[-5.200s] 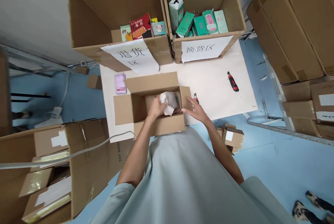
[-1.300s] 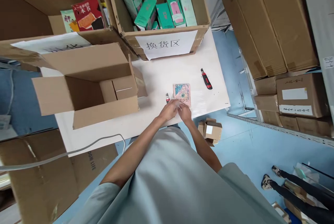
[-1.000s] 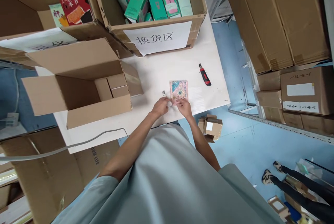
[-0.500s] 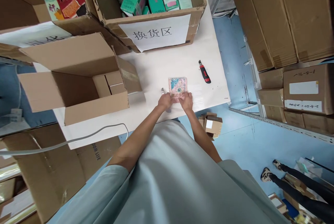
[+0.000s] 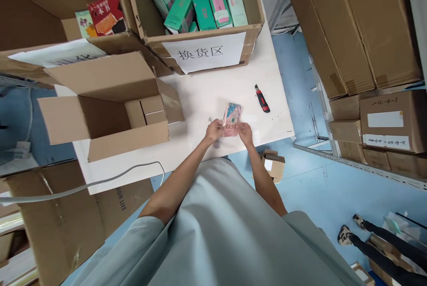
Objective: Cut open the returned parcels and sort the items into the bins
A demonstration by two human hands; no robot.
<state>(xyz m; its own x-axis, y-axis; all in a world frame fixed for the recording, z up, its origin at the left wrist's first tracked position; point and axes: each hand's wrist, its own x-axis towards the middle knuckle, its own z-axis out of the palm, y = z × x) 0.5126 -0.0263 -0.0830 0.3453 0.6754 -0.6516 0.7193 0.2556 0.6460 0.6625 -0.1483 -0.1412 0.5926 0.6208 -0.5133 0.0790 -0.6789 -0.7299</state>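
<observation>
A small pink and blue booklet or packet (image 5: 232,117) with printed characters is held near the front edge of the white table (image 5: 207,94). My left hand (image 5: 214,130) is closed on its lower left side. On its lower right side, my right hand (image 5: 245,133) pinches the edge. The packet is slightly tilted, its top leaning to the right. A small object, too small to name, shows just above my left hand. To the right lies a red and black box cutter (image 5: 263,99).
An open carton (image 5: 128,143) holding smaller boxes stands on the left. Behind are a labelled carton (image 5: 253,37) of green boxes and another carton with a red book (image 5: 106,12). A grey cable (image 5: 116,171) crosses the left front. A person's legs (image 5: 383,232) show at lower right.
The packet has turned and tilted in my hands and moved slightly to the right. My right hand has shifted outward to its right edge. The whole view has shifted a little.
</observation>
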